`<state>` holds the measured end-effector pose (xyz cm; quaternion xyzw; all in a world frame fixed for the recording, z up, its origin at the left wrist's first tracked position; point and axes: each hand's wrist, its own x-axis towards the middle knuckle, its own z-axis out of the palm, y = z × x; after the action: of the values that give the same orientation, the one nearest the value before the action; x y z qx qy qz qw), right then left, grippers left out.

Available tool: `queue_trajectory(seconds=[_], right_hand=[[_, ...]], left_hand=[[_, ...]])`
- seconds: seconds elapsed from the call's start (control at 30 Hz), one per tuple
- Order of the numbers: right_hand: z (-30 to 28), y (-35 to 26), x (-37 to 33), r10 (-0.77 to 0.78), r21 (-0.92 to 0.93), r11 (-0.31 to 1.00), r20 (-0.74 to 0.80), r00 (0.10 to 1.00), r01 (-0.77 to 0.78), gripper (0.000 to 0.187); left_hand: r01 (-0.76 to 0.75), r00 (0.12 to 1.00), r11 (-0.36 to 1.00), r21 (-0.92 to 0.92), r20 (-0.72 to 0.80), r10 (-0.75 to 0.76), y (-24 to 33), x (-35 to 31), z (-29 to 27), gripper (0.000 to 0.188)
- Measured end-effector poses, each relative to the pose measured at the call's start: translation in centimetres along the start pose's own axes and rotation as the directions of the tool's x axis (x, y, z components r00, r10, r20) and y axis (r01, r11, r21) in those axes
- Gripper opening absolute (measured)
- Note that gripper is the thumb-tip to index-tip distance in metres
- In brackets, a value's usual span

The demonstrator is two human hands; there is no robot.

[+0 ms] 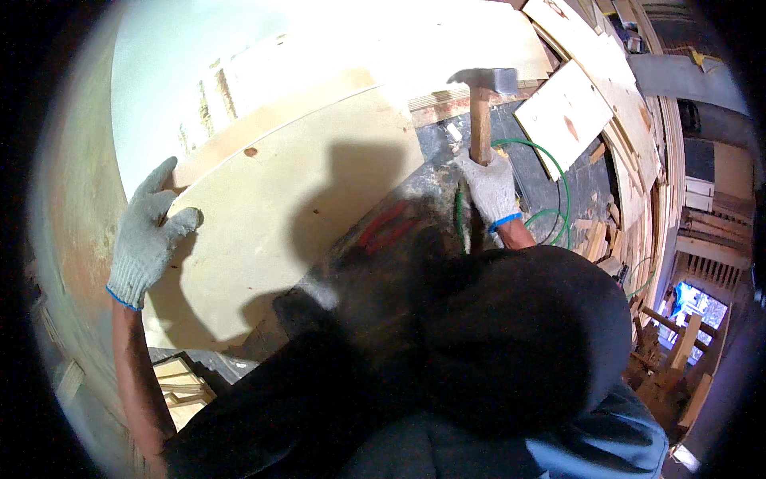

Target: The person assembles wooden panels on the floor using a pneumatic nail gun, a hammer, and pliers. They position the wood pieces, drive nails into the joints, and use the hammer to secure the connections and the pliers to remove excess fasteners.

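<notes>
My right hand (492, 190), in a pale knitted glove with a blue cuff, is closed around the wooden handle of a claw hammer (481, 120). The hammer stands head up, its metal head at the far end of the handle. My left hand (144, 243), gloved the same way, is at the left edge of a light plywood sheet (275, 191). Its thumb and fingers are spread apart, and nothing shows between them. Whether the palm presses on the sheet I cannot tell. Beyond this sheet lies another pale board (319, 48), washed out by bright light.
A green hose (568, 188) loops on the dark floor right of the hammer. Stacked boards (630, 136) and a loose square plywood piece (568, 120) lie at the right. Wood scraps (597, 239) are strewn there. Cut wooden pieces (182, 383) sit at the lower left.
</notes>
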<state>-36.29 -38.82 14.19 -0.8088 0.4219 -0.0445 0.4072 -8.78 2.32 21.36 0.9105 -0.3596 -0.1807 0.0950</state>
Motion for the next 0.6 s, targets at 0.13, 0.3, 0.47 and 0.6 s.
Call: queue_trajectory(seconds=[0.13, 0.3, 0.47, 0.6], right_hand=[[-1.5, 8.1, 2.2, 0.147, -0.412, 0.901, -0.012, 0.989, -0.139, 0.036], [0.4, 11.6, -0.2, 0.216, -0.31, 0.929, 0.005, 0.976, -0.204, 0.037], [-0.3, 12.3, -0.5, 0.142, -0.432, 0.893, 0.007, 0.99, -0.125, 0.037], [0.6, 11.7, -0.9, 0.126, -0.599, 0.797, 0.038, 0.991, -0.078, 0.039]], left_hand=[[0.209, 0.974, 0.939, -0.273, 0.146, -0.174, 3.9, -0.2, -1.7, 0.045], [0.439, 0.885, 0.803, -0.404, 0.349, -0.309, 6.4, -3.1, -4.5, 0.042], [0.423, 0.895, 0.803, -0.42, 0.336, -0.295, 5.1, -4.5, -5.3, 0.04], [0.433, 0.889, 0.789, -0.436, 0.063, -0.454, 2.2, -7.3, -8.5, 0.033]])
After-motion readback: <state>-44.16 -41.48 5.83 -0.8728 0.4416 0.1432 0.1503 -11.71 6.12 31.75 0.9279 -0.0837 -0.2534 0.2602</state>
